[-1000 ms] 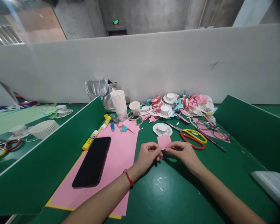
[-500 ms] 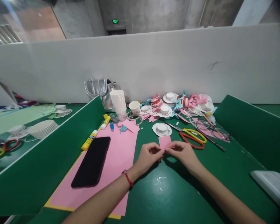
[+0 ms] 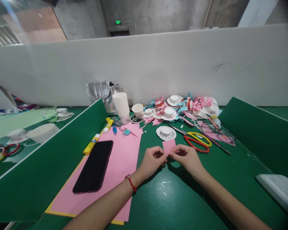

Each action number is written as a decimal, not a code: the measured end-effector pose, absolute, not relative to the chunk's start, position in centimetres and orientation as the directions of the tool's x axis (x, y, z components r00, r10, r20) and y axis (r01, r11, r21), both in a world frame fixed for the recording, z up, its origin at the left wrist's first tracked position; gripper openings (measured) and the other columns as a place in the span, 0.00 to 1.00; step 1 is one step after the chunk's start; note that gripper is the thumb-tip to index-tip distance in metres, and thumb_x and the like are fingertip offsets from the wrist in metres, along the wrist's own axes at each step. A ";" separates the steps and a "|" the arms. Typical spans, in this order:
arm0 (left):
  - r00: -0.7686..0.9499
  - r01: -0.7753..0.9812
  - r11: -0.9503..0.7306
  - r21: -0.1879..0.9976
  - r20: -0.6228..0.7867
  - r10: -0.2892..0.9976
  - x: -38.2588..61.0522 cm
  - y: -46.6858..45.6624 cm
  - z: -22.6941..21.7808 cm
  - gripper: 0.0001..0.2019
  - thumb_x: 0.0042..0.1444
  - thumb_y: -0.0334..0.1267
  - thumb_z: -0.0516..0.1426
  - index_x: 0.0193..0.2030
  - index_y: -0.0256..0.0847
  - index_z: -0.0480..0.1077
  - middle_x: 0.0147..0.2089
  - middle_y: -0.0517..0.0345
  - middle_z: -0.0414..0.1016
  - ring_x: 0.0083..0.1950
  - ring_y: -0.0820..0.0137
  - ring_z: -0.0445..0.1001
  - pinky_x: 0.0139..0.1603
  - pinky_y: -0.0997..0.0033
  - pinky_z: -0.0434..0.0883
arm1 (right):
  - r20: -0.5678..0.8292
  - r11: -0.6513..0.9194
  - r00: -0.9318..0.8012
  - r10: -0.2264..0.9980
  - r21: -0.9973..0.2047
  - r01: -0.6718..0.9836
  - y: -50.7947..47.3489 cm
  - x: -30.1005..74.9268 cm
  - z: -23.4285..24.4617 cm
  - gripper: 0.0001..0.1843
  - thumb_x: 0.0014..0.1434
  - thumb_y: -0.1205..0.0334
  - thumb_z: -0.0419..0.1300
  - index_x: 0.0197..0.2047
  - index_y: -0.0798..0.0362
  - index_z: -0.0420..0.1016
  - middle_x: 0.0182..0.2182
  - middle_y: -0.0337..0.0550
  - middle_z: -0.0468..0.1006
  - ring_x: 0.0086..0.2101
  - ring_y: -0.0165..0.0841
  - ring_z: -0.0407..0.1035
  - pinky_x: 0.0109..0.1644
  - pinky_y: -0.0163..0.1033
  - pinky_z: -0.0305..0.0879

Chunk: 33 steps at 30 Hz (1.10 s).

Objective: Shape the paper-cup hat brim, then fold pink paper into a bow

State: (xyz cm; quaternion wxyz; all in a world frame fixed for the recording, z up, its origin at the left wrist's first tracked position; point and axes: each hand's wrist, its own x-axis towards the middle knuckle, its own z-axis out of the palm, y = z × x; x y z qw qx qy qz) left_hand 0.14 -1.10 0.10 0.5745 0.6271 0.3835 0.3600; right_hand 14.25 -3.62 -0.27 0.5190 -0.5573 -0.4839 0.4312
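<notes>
A small pink paper piece [image 3: 169, 145] stands up between my two hands over the green table [image 3: 172, 198]. My left hand [image 3: 151, 160] pinches its lower left edge with fingers closed. My right hand [image 3: 186, 157] pinches the lower right edge the same way. A red cord circles my left wrist. Just beyond the paper lies a white cut paper-cup flower [image 3: 166, 132].
A black phone [image 3: 93, 165] rests on a large pink sheet [image 3: 120, 166] at the left. Red and yellow scissors [image 3: 197, 141], glue sticks [image 3: 91, 144], a stack of paper cups [image 3: 121, 107], a silver bag [image 3: 101, 91] and several finished paper flowers [image 3: 189, 106] crowd the back. Green dividers [image 3: 259, 131] flank both sides.
Both hands keep the pinch on the pink piece and have barely shifted; the fingers work slightly at its lower edge.
</notes>
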 end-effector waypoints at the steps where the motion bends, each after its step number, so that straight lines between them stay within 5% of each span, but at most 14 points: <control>1: 0.445 0.068 -0.043 0.997 0.008 0.895 0.2 -1.1 0.1 0.11 0.46 0.39 0.56 0.19 0.35 0.62 0.17 0.63 0.65 0.17 0.80 0.60 0.18 0.81 0.58 | 0.019 0.004 0.163 0.986 -0.996 0.093 -3.6 14.2 -0.2 0.08 0.37 0.61 0.64 0.19 0.56 0.70 0.17 0.38 0.71 0.20 0.28 0.64 0.25 0.33 0.61; 9: 0.376 0.092 -0.030 0.995 -0.007 0.927 0.2 -0.9 -0.2 0.08 0.46 0.35 0.54 0.21 0.36 0.60 0.17 0.64 0.64 0.17 0.80 0.59 0.18 0.81 0.56 | -0.109 -0.101 0.122 0.987 -0.993 -0.068 -3.7 14.1 0.5 0.10 0.35 0.61 0.66 0.20 0.56 0.70 0.18 0.38 0.73 0.23 0.30 0.68 0.30 0.35 0.64; 14: 0.407 0.228 -0.320 0.920 0.209 0.889 0.1 -1.2 -0.3 0.03 0.47 0.31 0.53 0.25 0.37 0.62 0.22 0.63 0.63 0.23 0.77 0.62 0.24 0.78 0.62 | -0.174 -0.153 0.150 0.973 -0.978 -0.145 -3.7 14.2 0.8 0.11 0.32 0.62 0.67 0.18 0.56 0.69 0.15 0.38 0.73 0.20 0.28 0.68 0.29 0.34 0.65; 17: 0.393 0.342 -0.587 0.734 0.455 0.799 0.0 -1.5 -0.4 0.07 0.44 0.28 0.54 0.33 0.37 0.63 0.34 0.55 0.66 0.34 0.71 0.67 0.34 0.72 0.66 | -0.226 -0.199 0.131 0.965 -0.961 -0.191 -3.7 14.3 0.8 0.11 0.31 0.62 0.67 0.17 0.56 0.69 0.15 0.37 0.73 0.20 0.27 0.68 0.30 0.34 0.65; 20: 0.447 0.475 -0.783 0.402 0.656 0.608 -0.2 -1.7 -0.4 0.11 0.47 0.28 0.53 0.39 0.37 0.64 0.45 0.46 0.64 0.48 0.63 0.63 0.46 0.61 0.63 | -0.256 -0.233 0.068 0.964 -0.943 -0.239 -3.8 14.5 0.6 0.11 0.32 0.64 0.67 0.17 0.56 0.68 0.15 0.35 0.72 0.20 0.26 0.67 0.31 0.33 0.65; 24: 0.653 0.449 -0.884 0.126 0.630 0.421 -0.6 -1.6 -0.1 0.10 0.55 0.27 0.46 0.37 0.39 0.66 0.39 0.51 0.70 0.45 0.67 0.66 0.54 0.55 0.55 | -0.275 -0.274 -0.042 0.960 -0.907 -0.319 -3.8 14.6 0.3 0.10 0.34 0.65 0.66 0.20 0.55 0.67 0.15 0.33 0.69 0.20 0.24 0.65 0.28 0.31 0.63; 29: 0.626 0.356 -0.897 0.260 0.646 0.436 -0.9 -1.0 -0.2 0.10 0.56 0.27 0.46 0.36 0.36 0.68 0.33 0.53 0.73 0.37 0.71 0.70 0.53 0.58 0.58 | -0.263 -0.293 -0.145 0.954 -0.920 -0.262 -3.6 15.0 0.3 0.11 0.40 0.60 0.64 0.25 0.55 0.67 0.19 0.36 0.71 0.21 0.26 0.65 0.27 0.32 0.62; 33: 0.427 0.326 -0.775 0.541 0.647 0.632 -0.6 -0.8 -0.6 0.06 0.53 0.31 0.52 0.32 0.39 0.70 0.30 0.55 0.74 0.34 0.70 0.70 0.46 0.60 0.65 | 0.008 0.006 0.018 1.000 -0.994 0.111 -3.4 15.3 0.1 0.13 0.46 0.55 0.60 0.34 0.53 0.70 0.25 0.39 0.72 0.25 0.30 0.66 0.27 0.34 0.63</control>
